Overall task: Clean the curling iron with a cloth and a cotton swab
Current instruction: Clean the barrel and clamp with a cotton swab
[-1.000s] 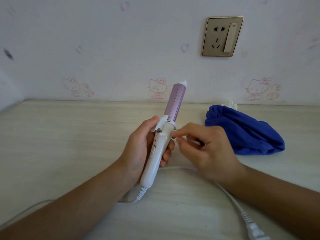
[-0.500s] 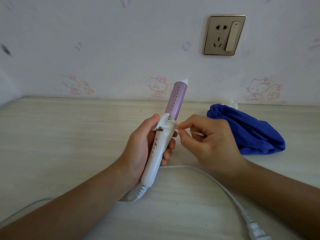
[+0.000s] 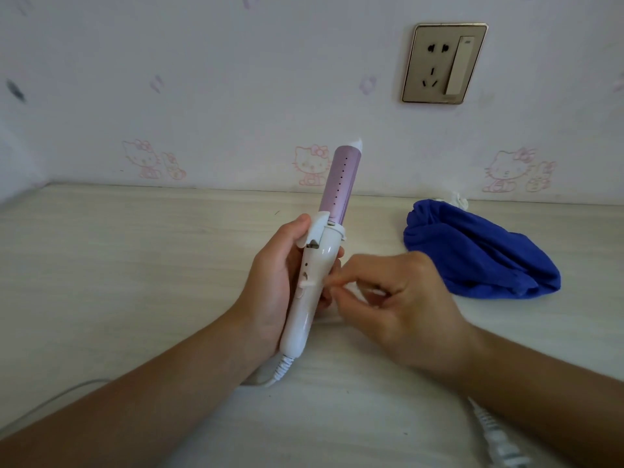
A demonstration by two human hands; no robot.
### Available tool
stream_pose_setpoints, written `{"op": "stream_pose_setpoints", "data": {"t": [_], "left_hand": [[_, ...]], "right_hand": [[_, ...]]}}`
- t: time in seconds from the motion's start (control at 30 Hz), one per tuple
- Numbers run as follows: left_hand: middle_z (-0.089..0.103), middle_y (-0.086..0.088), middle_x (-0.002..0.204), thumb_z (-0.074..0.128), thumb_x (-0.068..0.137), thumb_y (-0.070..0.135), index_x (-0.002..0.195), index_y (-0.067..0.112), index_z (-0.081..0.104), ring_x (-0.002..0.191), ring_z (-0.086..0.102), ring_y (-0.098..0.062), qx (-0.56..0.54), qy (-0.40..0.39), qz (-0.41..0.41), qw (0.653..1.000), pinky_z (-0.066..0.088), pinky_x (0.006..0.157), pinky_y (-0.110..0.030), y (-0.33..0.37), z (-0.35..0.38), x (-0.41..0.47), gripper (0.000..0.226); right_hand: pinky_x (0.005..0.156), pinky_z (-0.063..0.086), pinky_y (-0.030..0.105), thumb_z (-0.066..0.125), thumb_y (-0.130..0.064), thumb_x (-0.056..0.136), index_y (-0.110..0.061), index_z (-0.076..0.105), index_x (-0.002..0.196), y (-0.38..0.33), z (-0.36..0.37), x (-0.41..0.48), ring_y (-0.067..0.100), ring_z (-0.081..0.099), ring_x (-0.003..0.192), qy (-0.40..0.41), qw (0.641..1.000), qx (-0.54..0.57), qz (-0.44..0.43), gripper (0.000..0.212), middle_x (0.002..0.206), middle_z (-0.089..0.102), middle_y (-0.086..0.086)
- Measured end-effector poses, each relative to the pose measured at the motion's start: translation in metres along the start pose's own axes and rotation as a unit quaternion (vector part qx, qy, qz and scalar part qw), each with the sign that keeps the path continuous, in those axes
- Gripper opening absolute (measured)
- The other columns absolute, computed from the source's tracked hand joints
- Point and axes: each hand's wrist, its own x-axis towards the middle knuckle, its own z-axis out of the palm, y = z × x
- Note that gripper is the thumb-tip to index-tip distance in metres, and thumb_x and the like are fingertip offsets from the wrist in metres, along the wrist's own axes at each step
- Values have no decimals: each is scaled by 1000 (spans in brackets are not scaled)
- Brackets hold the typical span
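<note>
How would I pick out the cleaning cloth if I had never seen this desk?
Find the gold-framed wall socket; below it, on the pale wooden tabletop near the wall, lies the cloth. It is a crumpled deep-blue heap, the only strongly coloured soft thing there, right of the white-and-lilac curling iron gripped by the left hand.

Curling iron (image 3: 319, 261) in left hand (image 3: 270, 285), cotton swab (image 3: 371, 291) in right hand (image 3: 405, 309)

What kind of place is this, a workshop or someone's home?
Most likely a home, perhaps a bedroom: cartoon-cat wallpaper behind a pale wood-grain tabletop, a household wall socket, and a curling iron held in the left hand.
</note>
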Motion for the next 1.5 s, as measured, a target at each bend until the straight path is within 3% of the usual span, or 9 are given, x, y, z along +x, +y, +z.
{"op": "stream_pose_setpoints", "data": {"t": [0.2, 0.33, 0.5, 0.7, 0.87, 1.0, 1.13, 1.3, 1.5], "left_hand": [[56, -3, 60, 46, 100, 50, 71, 16, 72, 52, 51, -17, 11, 20, 18, 1000, 39, 48, -26, 0, 1, 0, 52], [71, -7, 76, 48, 100, 46, 84, 16, 81, 66, 56, -20, -16, 31, 49, 998, 44, 60, -30, -1, -1, 1, 49], [68, -5, 76, 45, 101, 51, 94, 9, 74, 65, 53, -25, -16, 36, 19, 999, 42, 59, -31, -1, -3, 2, 51], [69, -12, 83, 45, 103, 44, 98, 4, 76, 69, 52, -22, -53, 46, 35, 997, 43, 61, -31, -1, -1, 1, 51], [69, -7, 79, 42, 103, 49, 94, 7, 76, 67, 52, -23, -34, 44, 17, 998, 41, 59, -31, 0, -2, 2, 54], [66, -12, 84, 44, 103, 46, 84, 7, 81, 68, 50, -20, -75, 31, 18, 996, 38, 61, -31, -1, -1, 2, 57], [72, -10, 83, 42, 103, 47, 88, 9, 80, 70, 54, -22, -51, 29, 23, 998, 42, 61, -31, -2, -3, 3, 56], [68, -12, 84, 44, 101, 47, 84, 6, 81, 66, 50, -20, -72, 23, 7, 997, 35, 58, -29, 0, -1, 2, 58], [70, -16, 81, 39, 104, 43, 90, 2, 75, 61, 59, -19, -65, 27, 23, 997, 45, 52, -26, 2, -1, 1, 56]], "right_hand": [[43, 37, 32, 70, -8, 91, -11, 78, 86, 6, -7, 13, 9, 36, 40, 59, 998, -22, 32, 10, 48, 45, -12], [56, 32, 10, 74, 0, 89, -14, 80, 89, -8, 3, -3, 1, 45, 47, -39, 999, -17, -2, 16, 56, 49, -24], [52, 31, 11, 73, 0, 91, -34, 73, 90, -2, -3, 8, 2, 39, 43, 1, 1000, -16, 12, 34, 54, 49, -30], [54, 43, 22, 69, -5, 92, -15, 80, 93, -12, 5, -4, 11, 51, 51, -89, 996, -14, -1, 15, 64, 62, -13], [54, 33, 10, 73, -2, 91, -19, 80, 92, -8, -2, 2, 3, 43, 44, -47, 999, 6, 14, 18, 54, 49, -24], [54, 44, 27, 68, -7, 92, -17, 81, 94, -19, 7, -7, 12, 53, 51, -116, 993, -5, -5, 16, 66, 65, -8], [57, 32, 8, 73, 4, 89, -10, 80, 89, -9, -1, 2, 2, 45, 47, -47, 999, -7, 17, 16, 54, 50, -22], [54, 45, 27, 70, -8, 91, -20, 79, 92, -24, 9, -10, 13, 50, 51, -143, 990, -7, -12, 15, 64, 61, -7], [55, 32, 12, 72, 0, 89, -11, 79, 88, -15, 0, -3, 5, 41, 47, -70, 997, 0, 20, 14, 56, 48, -19]]}}
